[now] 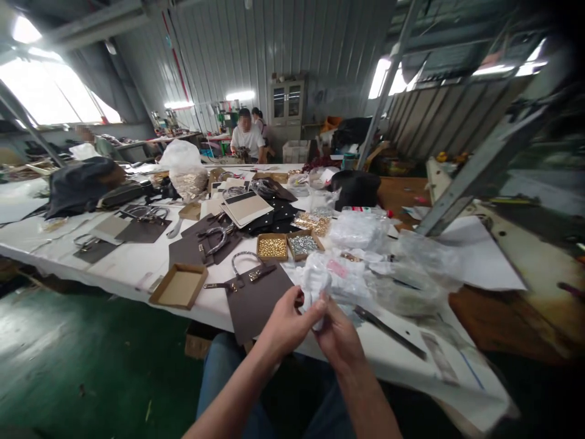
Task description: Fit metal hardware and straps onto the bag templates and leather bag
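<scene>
On my feed, left hand (289,324) and right hand (339,334) pinch a crumpled white bundle (316,275) — pokes up between them.

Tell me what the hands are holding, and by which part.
The left hand and right hand together hold a crumpled white bundle by its near end; what it contains cannot be told.
</scene>
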The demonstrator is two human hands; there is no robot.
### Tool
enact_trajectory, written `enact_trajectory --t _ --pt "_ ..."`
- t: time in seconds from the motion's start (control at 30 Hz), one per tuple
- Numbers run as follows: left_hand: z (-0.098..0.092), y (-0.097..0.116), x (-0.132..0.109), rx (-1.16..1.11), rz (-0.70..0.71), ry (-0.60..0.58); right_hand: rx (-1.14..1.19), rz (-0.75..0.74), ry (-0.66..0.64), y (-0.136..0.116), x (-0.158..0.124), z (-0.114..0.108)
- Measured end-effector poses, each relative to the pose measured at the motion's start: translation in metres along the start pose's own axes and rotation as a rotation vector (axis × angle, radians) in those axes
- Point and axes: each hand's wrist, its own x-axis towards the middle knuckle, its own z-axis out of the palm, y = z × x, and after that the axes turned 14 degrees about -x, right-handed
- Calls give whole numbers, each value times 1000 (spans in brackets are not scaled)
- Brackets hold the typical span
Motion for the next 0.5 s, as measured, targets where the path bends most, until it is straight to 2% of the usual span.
enact_trajectory --t 0.07,0.17,0.3,0.4,0.5 --pt "-2 2 -1 18 41 14 -22 -12 -20 -1 -3 1" --pt "-7 0 -4 53 85 137 -39 19 -83 -1 -6 -4" --pt "-8 6 -4 104 217 199 15 17 -58 10 -6 -8" --pt "-5 19 -3 163 385 159 111 31 -56 19 -5 -10" --pt "-2 29 -8 305 623 -6 141 53 -64 24 -1 -14"
